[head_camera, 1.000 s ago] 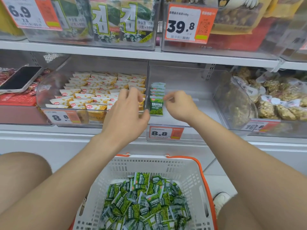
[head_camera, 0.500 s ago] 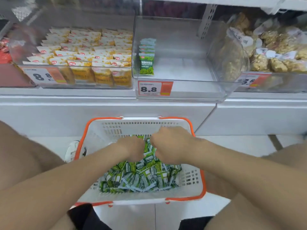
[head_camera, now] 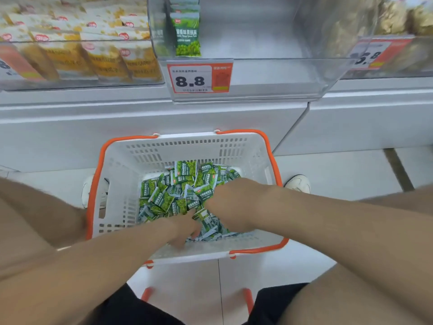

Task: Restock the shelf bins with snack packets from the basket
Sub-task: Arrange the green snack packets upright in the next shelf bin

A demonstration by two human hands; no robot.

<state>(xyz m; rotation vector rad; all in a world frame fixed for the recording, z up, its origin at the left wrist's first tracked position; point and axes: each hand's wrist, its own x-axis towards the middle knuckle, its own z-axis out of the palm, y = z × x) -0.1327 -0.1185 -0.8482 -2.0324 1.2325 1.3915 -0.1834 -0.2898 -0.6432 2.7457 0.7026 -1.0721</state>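
Upper left: yellow packets fill a clear bin.
Basket: white with an orange rim, centre of frame, on the floor below the shelf.
Left hand: blurred, down among the green snack packets in the basket; whether it grasps any cannot be told.
Middle bin: top centre, with one packet row along its left wall and a price tag in front.
Right hand: fingers buried in the pile, so its grasp is hidden.
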